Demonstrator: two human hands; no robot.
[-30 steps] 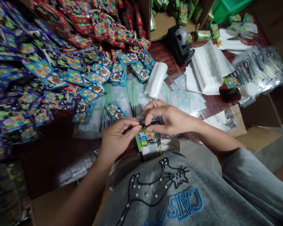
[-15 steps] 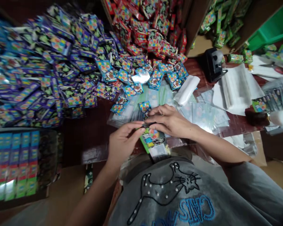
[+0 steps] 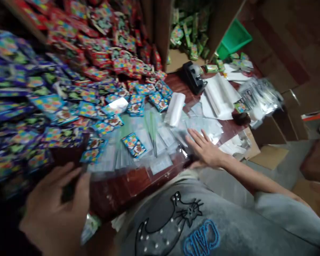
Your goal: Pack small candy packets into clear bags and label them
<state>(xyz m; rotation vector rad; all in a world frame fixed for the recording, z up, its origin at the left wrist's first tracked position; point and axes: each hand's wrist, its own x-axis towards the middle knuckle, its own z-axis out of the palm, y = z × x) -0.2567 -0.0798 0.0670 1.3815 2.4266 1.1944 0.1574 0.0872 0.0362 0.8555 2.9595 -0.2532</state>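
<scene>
At the lower left my left hand [image 3: 56, 206] is smeared by motion; its fingers look bent, and whether anything is between them cannot be seen. Just below and right of it shows a blurred shiny packet [image 3: 90, 227] with some green and white. On the right, my right hand [image 3: 205, 151] has its fingers spread over clear plastic bags [image 3: 161, 163] at the table's front edge. Left of this hand, a small blue printed box [image 3: 133, 145] lies on the bags. A white rolled sheet [image 3: 174, 108] rests just beyond my right fingertips.
Heaps of purple boxes [image 3: 10, 99] and red boxes [image 3: 96, 42] fill the left and back. A black tape dispenser [image 3: 193, 78] stands behind white paper [image 3: 220, 96]. Green boxes [image 3: 188, 33] sit in a carton, with a green bin [image 3: 234, 39] beyond.
My hands have parted from the bagged green-and-black packet they held together. The left has moved left and down, the right has opened and moved right. The view has turned right.
</scene>
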